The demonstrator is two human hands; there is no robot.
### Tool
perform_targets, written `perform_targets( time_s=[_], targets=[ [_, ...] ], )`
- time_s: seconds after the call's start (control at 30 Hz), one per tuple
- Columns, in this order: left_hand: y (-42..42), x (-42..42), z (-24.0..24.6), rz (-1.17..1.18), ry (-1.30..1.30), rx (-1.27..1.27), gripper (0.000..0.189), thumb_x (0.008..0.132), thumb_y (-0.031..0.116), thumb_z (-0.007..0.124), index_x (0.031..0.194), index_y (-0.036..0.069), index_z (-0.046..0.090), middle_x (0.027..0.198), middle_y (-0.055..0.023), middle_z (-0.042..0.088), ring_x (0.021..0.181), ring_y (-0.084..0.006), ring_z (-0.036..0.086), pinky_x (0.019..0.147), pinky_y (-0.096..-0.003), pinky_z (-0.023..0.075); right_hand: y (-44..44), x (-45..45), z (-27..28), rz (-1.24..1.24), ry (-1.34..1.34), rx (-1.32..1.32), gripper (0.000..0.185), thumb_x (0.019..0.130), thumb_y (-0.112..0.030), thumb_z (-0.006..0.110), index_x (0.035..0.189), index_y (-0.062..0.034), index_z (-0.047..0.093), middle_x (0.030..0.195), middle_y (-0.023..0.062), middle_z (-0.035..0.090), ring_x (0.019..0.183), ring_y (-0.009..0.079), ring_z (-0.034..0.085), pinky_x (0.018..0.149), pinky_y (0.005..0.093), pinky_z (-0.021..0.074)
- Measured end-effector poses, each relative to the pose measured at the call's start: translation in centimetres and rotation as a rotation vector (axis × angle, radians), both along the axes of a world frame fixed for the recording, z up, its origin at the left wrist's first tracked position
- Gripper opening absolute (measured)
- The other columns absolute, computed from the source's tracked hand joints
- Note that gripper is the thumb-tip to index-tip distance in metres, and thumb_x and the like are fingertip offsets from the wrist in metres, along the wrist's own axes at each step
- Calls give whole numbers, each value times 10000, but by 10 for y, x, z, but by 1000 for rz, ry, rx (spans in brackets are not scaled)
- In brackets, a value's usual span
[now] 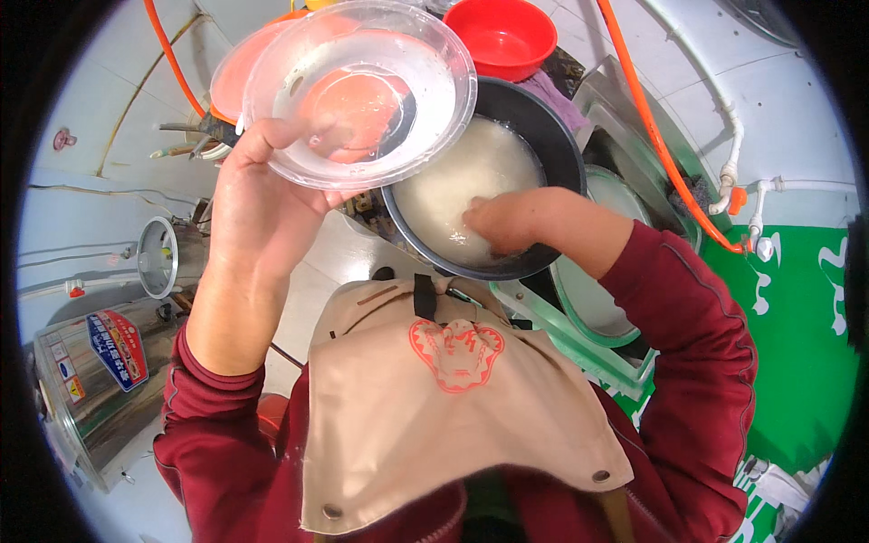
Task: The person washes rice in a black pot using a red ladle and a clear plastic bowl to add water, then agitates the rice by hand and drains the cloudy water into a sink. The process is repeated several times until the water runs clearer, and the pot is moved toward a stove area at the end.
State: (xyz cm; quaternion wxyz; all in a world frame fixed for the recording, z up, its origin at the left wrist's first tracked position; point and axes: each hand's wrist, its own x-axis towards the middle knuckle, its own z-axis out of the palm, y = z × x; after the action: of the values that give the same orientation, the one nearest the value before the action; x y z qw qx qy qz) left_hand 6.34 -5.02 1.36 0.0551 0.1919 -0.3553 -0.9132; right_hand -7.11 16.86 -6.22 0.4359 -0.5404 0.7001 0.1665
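My left hand (265, 176) grips the near rim of a clear plastic bowl (421, 129), which is tilted and wet inside. Beneath and to the right of that bowl sits a dark round pot (567, 136) with cloudy, whitish water (468, 170) in it. My right hand (509, 220) reaches down into the pot, its fingertips dipped in the cloudy liquid. Whether those fingers hold anything under the surface is hidden. The clear bowl covers the pot's upper left part.
A red plastic basin (502, 37) stands behind the pot, beside a purple cloth (550, 98). At right is a metal sink (597, 88) with a round, green-rimmed container (604, 326). An orange hose (645, 115) hangs there. A steel cylindrical appliance (102, 387) stands at left.
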Motion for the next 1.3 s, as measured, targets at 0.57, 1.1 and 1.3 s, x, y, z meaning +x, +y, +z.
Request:
perform_targets(
  time_s=[0.57, 1.1, 1.3],
  targets=[
    [7, 4, 9, 77, -62, -33, 348, 790, 147, 515, 1122, 43, 497, 1005, -70, 530, 1003, -228, 527, 833, -517, 449, 11, -10, -6, -66, 217, -155, 558, 868, -37, 419, 1390, -227, 376, 1500, 107, 228, 1327, 391, 295, 1056, 468, 342],
    [19, 0, 15, 119, -37, -122, 317, 796, 93, 545, 1093, -8, 500, 1023, -97, 549, 907, -219, 586, 777, -424, 538, 13, -28, 19, -158, 20, -50, 255, 716, 56, 503, 937, 8, 621, 1397, 141, 407, 1165, 313, 504, 928, 357, 435],
    [20, -5, 23, 60, -34, -213, 382, 754, 70, 545, 1130, 6, 525, 1087, -74, 544, 979, -168, 549, 764, -395, 533, 9, -29, 21, -144, 8, -74, 168, 719, 46, 509, 850, 19, 611, 1366, 169, 431, 1119, 338, 526, 905, 361, 442]
  ],
)
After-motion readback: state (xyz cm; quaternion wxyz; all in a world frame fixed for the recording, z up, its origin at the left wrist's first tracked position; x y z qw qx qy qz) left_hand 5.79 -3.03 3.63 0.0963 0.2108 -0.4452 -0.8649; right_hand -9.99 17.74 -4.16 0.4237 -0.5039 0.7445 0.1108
